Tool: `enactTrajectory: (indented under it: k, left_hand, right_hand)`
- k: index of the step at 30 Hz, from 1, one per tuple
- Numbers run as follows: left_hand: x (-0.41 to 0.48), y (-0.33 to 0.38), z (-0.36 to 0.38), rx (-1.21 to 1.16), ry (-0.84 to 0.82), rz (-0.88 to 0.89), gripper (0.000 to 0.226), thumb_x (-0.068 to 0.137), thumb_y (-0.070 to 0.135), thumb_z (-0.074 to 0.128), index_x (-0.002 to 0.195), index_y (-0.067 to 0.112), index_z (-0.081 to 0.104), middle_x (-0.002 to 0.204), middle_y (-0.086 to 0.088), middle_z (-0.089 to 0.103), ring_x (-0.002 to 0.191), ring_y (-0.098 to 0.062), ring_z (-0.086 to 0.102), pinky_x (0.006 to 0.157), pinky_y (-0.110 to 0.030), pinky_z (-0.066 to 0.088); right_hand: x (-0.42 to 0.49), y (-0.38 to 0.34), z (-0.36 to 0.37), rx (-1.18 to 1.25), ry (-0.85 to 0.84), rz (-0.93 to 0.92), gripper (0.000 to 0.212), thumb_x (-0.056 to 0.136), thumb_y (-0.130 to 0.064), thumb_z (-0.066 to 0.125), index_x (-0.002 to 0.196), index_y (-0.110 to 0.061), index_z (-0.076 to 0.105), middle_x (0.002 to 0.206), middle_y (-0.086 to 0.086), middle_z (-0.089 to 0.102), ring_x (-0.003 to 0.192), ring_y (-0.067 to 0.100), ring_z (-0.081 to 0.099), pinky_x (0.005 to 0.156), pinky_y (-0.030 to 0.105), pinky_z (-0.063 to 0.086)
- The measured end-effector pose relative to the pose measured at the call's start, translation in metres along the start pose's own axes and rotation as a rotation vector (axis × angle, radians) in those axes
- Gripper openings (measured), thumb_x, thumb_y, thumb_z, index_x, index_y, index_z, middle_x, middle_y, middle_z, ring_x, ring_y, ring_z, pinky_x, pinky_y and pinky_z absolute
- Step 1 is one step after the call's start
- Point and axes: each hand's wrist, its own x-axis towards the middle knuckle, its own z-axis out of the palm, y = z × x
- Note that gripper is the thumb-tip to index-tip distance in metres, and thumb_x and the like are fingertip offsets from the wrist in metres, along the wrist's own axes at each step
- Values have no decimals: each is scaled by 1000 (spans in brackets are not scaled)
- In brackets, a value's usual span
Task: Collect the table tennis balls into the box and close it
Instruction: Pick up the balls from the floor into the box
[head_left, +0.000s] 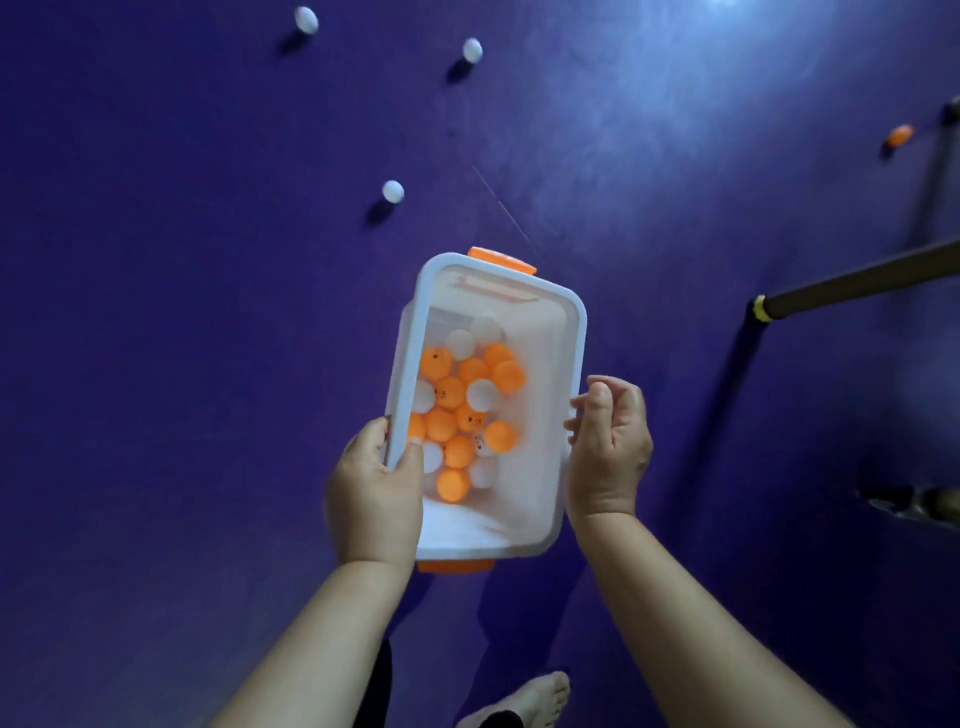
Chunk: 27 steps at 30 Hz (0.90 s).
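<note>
I hold a translucent white box (563, 332) with orange latches above the purple floor. It has no lid on and is tilted. Several orange and white table tennis balls (460, 410) lie inside it. My left hand (376, 493) grips the box's left rim, thumb over the edge. My right hand (608, 447) is at the box's right side with its fingers loosely curled and nothing visible in it; the fingertips are near or touching the wall. On the floor lie three white balls (392, 191), (472, 50), (305, 20) and an orange ball (900, 135) at far right.
A dark pole (857, 283) with a yellow band crosses the right side, and a dark upright (935, 171) stands by the orange ball. A metal object (914, 501) lies at the right edge. My bare foot (535, 696) stands on the floor (182, 312) below the box.
</note>
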Motion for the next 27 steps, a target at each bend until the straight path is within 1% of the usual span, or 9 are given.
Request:
enactTrajectory:
  k: [2,5,7,9,12,17,19,22,27]
  left_hand:
    - [12,19,-28,-17,21,-26,11,83,17,62,93,18,66,80,-1,66,73,-28,59,60,-33,46]
    - [31,44,-71,-32,56,-33,12,83,15,63,94,15,66,82,-4,66,73,-28,57,60,-31,42]
    - [43,58,-99,-18,82,-50,11,83,16,63,94,15,65,81,-4,64,72,-25,54,60,-29,37]
    - [54,70,-122,-9,109,-64,14,84,17,62,97,15,65,84,-6,65,74,-25,53,62,-29,37]
    - [72,82,-147,-4,161,-90,18,84,18,62,101,14,64,87,-7,65,76,-28,54,63,-32,41]
    - [107,94,-164,5,241,-187,22,84,21,59,104,14,63,94,-11,67,83,-33,57,64,-35,43]
    - [123,103,-166,-15,264,-215,22,85,22,58,105,13,63,95,-11,67,84,-33,57,65,-35,42]
    - [154,122,-161,-41,301,-230,20,86,20,58,103,11,63,93,-11,66,81,-30,55,65,-33,38]
    - [215,149,-142,-56,354,-255,17,86,20,59,100,12,63,93,-8,67,84,-30,57,69,-33,40]
  right_hand:
    - [0,-36,5,-23,-4,32,17,88,-34,48,73,-39,56,70,-4,63,62,15,60,65,46,55]
    - [2,-84,16,-23,-43,65,24,92,-18,51,73,-34,57,67,-6,62,60,13,59,64,43,55]
    - [6,-114,26,-21,-83,77,23,91,-14,51,77,-31,57,69,-3,63,61,13,59,63,37,54]
    - [11,-143,39,-18,-125,86,21,91,-12,51,78,-28,58,70,-2,63,63,14,59,63,35,54]
    - [21,-178,59,-6,-175,82,20,92,-16,53,76,-26,59,69,-1,63,63,13,59,65,38,54]
    - [42,-204,85,-34,-253,84,19,91,-21,55,73,-20,61,67,-1,62,62,12,58,63,36,53]
    - [56,-207,97,-96,-297,87,20,92,-22,54,73,-19,61,65,-2,62,61,11,58,63,37,54]
    - [88,-208,122,-221,-369,93,21,93,-23,53,74,-21,61,67,0,64,64,15,59,64,39,55]
    - [149,-216,172,-406,-458,95,20,93,-28,49,77,-24,61,73,1,65,74,23,64,68,42,54]
